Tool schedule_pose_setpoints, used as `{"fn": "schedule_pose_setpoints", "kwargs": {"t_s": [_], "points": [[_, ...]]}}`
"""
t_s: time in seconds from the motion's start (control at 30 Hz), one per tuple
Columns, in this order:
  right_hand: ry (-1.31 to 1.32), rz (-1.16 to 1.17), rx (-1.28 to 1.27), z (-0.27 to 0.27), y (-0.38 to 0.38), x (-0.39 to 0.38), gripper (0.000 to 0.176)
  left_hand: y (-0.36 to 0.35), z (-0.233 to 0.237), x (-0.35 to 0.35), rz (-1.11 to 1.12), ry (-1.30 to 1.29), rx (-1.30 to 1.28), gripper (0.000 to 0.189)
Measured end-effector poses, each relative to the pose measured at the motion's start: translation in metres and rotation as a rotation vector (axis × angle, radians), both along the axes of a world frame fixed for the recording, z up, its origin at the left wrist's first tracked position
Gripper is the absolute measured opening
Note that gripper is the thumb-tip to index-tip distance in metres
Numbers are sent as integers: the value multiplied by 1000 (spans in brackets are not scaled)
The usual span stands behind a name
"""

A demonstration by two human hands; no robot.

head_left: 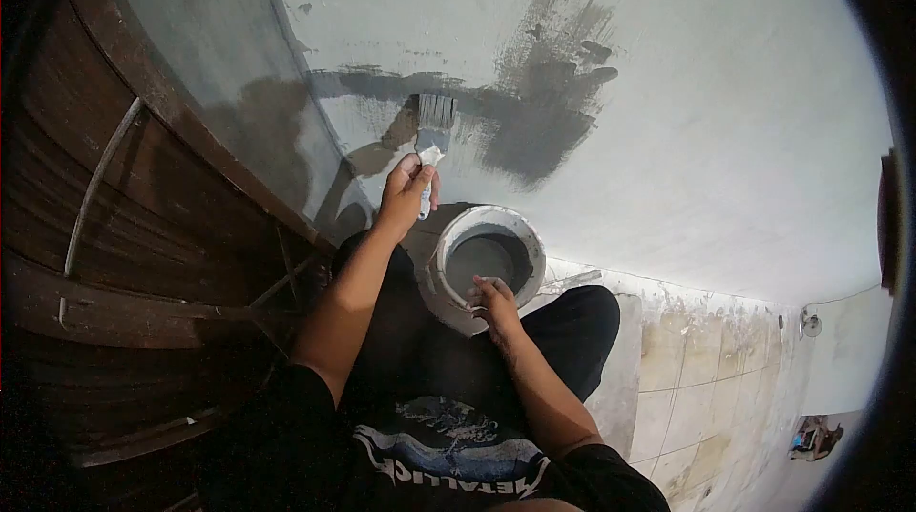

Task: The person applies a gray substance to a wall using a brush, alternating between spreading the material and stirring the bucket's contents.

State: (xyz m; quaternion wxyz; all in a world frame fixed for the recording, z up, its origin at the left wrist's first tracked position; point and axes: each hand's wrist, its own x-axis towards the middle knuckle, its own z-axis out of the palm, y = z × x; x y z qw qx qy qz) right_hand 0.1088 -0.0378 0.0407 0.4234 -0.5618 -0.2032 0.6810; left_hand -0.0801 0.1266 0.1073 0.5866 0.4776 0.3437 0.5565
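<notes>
My left hand (410,189) is closed round the handle of a flat paintbrush (435,130), whose bristles point up against the pale wall at a dark grey band. Wet-looking grey paint (539,135) spreads over the wall to the right of the brush. Between my knees stands a round bucket (536,250) with a whitish, smeared rim and grey paint inside. My right hand (493,302) is at the bucket's near rim, its fingers curled over the edge.
A dark wooden door or panel (181,197) with a long handle is on the left. A narrow stick (570,281) lies right of the bucket by the wall's foot. Stained floor tiles (668,350) extend to the right. A small fan-like object (811,324) is at the far right.
</notes>
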Motion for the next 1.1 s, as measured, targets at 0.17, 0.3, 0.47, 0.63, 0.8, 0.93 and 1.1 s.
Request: {"fn": "schedule_pose_setpoints", "kwargs": {"t_s": [0.17, 0.3, 0.47, 0.63, 0.8, 0.93, 1.1], "points": [[-18, -9, -2, -7, -1, -2, 29, 8, 10, 2, -25, -23, -4, 22], [-19, 9, -26, -9, 0, -1, 28, 8, -12, 8, -1, 18, -107, 26], [-34, 1, -40, -10, 1, 2, 26, -7, 0, 15, 92, -58, -31, 26], [-32, 25, -45, -12, -4, 1, 23, 10, 1, 18, 145, -41, -139, 20], [-53, 57, 16, -20, 0, 3, 24, -11, -45, 17, 262, -122, -311, 15], [-32, 41, 1, -29, -2, 3, 27, -8, -5, 15, 240, -183, -160, 16], [-46, 43, 3, -23, -6, 2, 24, 14, 0, 9, 195, -107, -216, 12]]}}
